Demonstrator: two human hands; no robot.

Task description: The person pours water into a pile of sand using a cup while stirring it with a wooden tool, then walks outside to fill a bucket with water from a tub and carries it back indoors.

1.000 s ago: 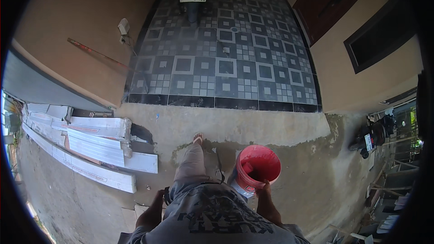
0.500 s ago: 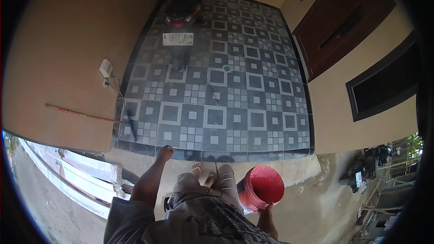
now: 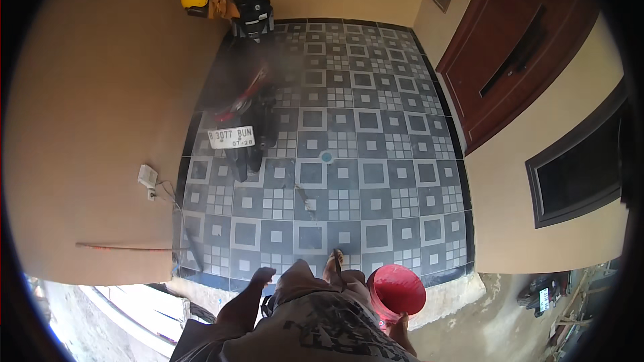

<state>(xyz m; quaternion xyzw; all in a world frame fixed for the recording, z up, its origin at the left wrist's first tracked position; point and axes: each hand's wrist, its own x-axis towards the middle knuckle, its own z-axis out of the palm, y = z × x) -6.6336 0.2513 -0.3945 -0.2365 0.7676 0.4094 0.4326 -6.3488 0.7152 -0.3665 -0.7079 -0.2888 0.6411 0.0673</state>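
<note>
Right hand (image 3: 400,324) gripping red bucket (image 3: 397,290), left hand (image 3: 262,275) loosely closed, empty, white rectangular plate (image 3: 231,137) on motorbike (image 3: 247,104)

The right hand (image 3: 400,322) is mostly hidden beneath the red bucket (image 3: 397,289), so its grip cannot be judged. The left hand (image 3: 261,275) is seen only from behind, fingers unclear. The motorbike (image 3: 245,110) is blurred at its middle. The white boards (image 3: 134,305) are cut off by the rim.
</note>
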